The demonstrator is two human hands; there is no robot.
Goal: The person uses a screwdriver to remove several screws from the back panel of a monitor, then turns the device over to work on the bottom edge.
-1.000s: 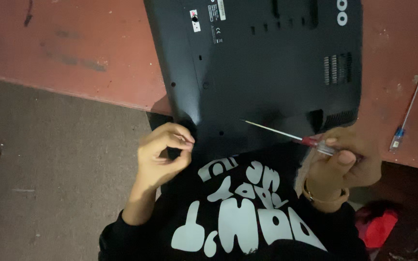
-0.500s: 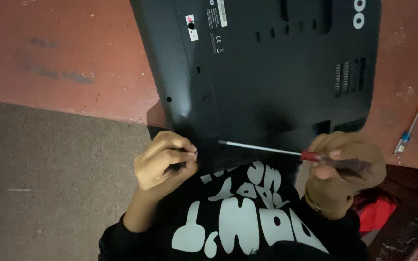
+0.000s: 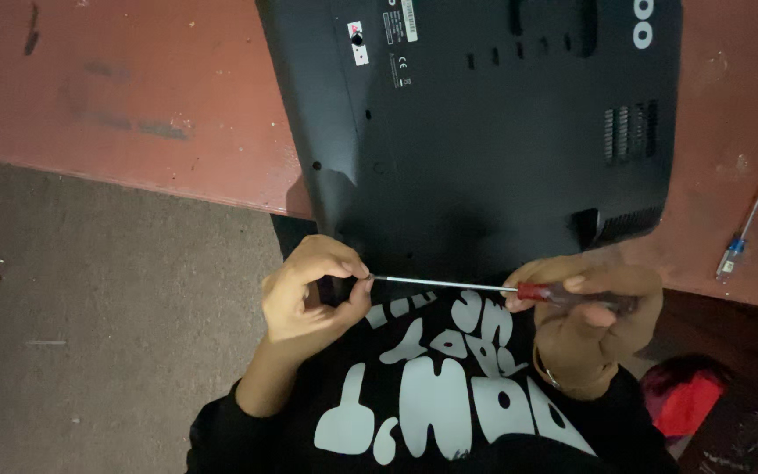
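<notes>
A black monitor [image 3: 484,132] lies face down on the red-brown table [image 3: 133,114], its near edge hanging over the table's front. My right hand [image 3: 594,307] grips a screwdriver [image 3: 484,286] by its red handle, the metal shaft pointing left and lying level just below the monitor's edge. My left hand [image 3: 313,290] pinches thumb and forefinger at the shaft's tip; whether a screw sits between them is too small to tell. Both hands are in front of my black shirt with white lettering.
A second thin screwdriver [image 3: 752,211] with a blue tip lies on the table at the right. A red object [image 3: 686,399] sits low at the right. Grey floor [image 3: 89,333] spreads to the left below the table edge.
The screwdriver shaft swung from tilted up-left to level, and its tip came to my left fingers. The view drew closer to the monitor's near edge.
</notes>
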